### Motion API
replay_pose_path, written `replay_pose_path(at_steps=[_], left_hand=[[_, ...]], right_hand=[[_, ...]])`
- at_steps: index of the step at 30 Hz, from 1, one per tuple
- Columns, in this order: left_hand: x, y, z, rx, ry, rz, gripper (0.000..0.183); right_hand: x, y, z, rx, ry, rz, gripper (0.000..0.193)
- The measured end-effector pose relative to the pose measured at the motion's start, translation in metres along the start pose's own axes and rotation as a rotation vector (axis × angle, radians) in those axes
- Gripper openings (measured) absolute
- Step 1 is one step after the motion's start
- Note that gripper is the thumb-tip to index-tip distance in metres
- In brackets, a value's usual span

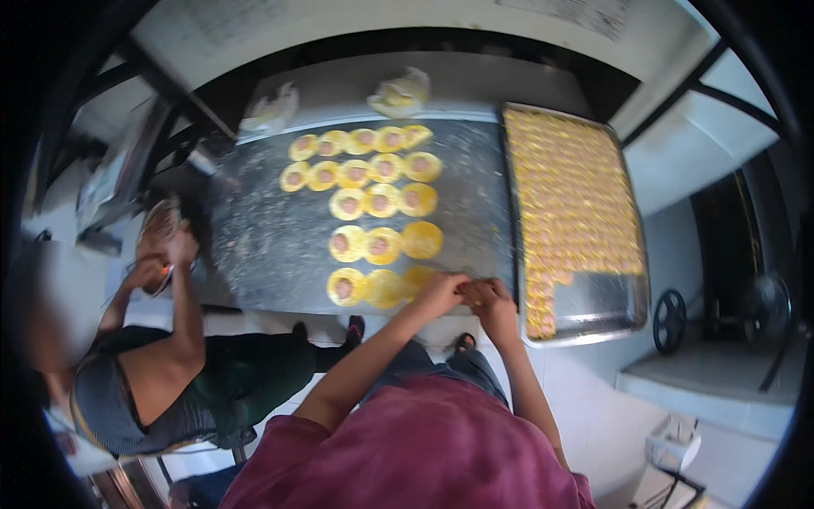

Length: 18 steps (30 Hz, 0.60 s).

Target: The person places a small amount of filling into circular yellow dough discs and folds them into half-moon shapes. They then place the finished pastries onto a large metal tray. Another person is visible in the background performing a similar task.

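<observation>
Over the near right edge of the dark worktop (475, 212), my left hand (441, 293) and my right hand (492, 304) meet with their fingers pinched together. Between them is a small dumpling, mostly hidden by the fingers. Just left of my left hand, partly under it, lies a bare yellow wrapper (415, 278). Several rows of round yellow wrappers (383, 290) extend away from me, most with a lump of pinkish filling (343, 288) in the middle. To the right, a metal tray (640, 280) holds tight rows of yellow-and-pink dumplings (577, 187); its near right part shows bare metal.
A co-worker (161, 373) sits at the left, both hands at a bowl of pinkish filling (159, 227). Two crumpled plastic bags (402, 92) lie along the back, one with yellow contents. Flour dusts the worktop. Black wheel-shaped parts (670, 321) stand beyond the tray.
</observation>
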State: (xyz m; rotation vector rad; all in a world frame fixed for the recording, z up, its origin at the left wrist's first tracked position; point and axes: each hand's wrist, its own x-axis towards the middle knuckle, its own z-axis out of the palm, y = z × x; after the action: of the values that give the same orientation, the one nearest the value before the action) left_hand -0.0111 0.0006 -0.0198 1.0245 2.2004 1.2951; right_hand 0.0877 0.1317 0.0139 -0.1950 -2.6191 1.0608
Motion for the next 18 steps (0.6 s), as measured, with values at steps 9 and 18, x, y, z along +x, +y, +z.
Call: replay_pose_path(at_steps=[9, 18], left_hand=[[-0.016, -0.107, -0.214, 0.125, 0.982, -0.357, 0.012], [0.000, -0.198, -0.319, 0.621, 0.939, -0.880, 0.046]], right_hand=[[0.003, -0.011, -0.009, 0.075, -0.034, 0.168, 0.030], [-0.024, 0.053, -0.106, 0.045, 0.497, 0.546, 0.038]])
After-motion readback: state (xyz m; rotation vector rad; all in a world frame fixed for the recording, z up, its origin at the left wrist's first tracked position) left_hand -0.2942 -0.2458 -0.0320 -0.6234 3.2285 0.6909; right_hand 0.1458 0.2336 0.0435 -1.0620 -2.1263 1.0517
